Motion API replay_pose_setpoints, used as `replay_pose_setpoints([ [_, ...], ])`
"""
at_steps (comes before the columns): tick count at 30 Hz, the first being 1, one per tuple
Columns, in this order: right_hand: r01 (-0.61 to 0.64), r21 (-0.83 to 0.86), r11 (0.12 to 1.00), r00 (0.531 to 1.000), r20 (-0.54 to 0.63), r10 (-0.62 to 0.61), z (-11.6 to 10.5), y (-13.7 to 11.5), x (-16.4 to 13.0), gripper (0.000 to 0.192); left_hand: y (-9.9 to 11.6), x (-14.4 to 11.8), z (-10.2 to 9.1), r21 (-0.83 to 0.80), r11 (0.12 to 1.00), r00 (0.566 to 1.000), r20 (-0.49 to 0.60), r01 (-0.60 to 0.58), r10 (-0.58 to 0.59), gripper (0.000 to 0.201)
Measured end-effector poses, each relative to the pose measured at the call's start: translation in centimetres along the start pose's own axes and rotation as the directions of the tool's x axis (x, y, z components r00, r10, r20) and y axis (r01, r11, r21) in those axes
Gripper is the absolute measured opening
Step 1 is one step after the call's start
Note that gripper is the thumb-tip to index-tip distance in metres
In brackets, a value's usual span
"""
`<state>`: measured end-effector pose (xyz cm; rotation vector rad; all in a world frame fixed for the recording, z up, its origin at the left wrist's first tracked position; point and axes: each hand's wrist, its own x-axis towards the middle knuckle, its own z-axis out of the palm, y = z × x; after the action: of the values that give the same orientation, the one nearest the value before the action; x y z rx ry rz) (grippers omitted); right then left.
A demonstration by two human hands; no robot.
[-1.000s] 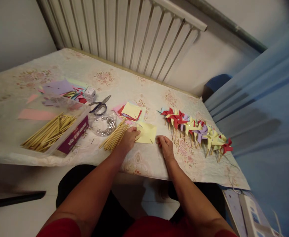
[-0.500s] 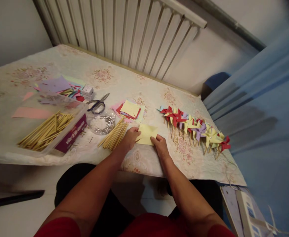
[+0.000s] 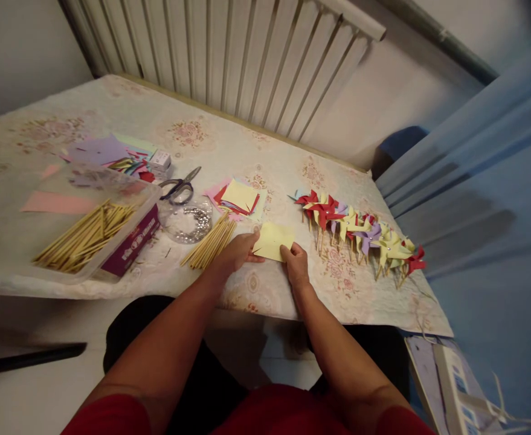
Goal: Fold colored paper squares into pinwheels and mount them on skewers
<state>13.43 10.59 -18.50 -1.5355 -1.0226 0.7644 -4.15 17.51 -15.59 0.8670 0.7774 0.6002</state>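
A square sheet of yellow paper, slit from its corners, is held flat just above the table's front part. My left hand grips its left edge, and my right hand pinches the lower right corner with the thumb on top. Left of my left hand lies a bundle of thin wooden sticks. Behind the sheet is a stack of coloured paper squares, yellow uppermost. Finished paper pinwheels on sticks stand in a row to the right.
A clear plastic box of sticks stands at left, with scissors and a bag of silvery fasteners beside it. Paper scraps and a small white box lie behind. A radiator runs along the back; a blue curtain hangs right.
The yellow sheet has shifted slightly right and up with both hands. My left hand's fingers now reach farther beneath its left edge. The camera view has tilted a little.
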Motion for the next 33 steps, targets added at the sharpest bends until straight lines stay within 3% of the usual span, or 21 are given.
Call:
replay_pose_setpoints([
  [5, -0.009, -0.047, 0.999, 1.0, -0.029, 0.008, 0.09, -0.11, -0.02, 0.031, 0.2, -0.36, 0.12, 0.149, 0.987, 0.998, 0.022, 0.054, -0.058, 0.027],
  [10, -0.008, -0.004, 1.0, 1.0, -0.022, 0.008, 0.16, -0.23, -0.04, 0.029, -0.16, -0.02, 0.51, 0.288, 0.957, 0.998, -0.056, 0.048, -0.034, 0.03],
  [15, -0.023, 0.032, 0.999, 1.0, 0.0, 0.023, 0.14, -0.29, 0.04, 0.029, -0.39, 0.28, 0.5, 0.342, 0.939, 0.998, -0.057, 0.03, -0.011, 0.032],
  [33, -0.022, 0.042, 0.999, 1.0, 0.001, 0.022, 0.21, -0.57, 0.39, 0.028, 0.16, 0.05, 0.54, 0.284, 0.958, 0.998, -0.049, 0.05, -0.038, 0.032],
])
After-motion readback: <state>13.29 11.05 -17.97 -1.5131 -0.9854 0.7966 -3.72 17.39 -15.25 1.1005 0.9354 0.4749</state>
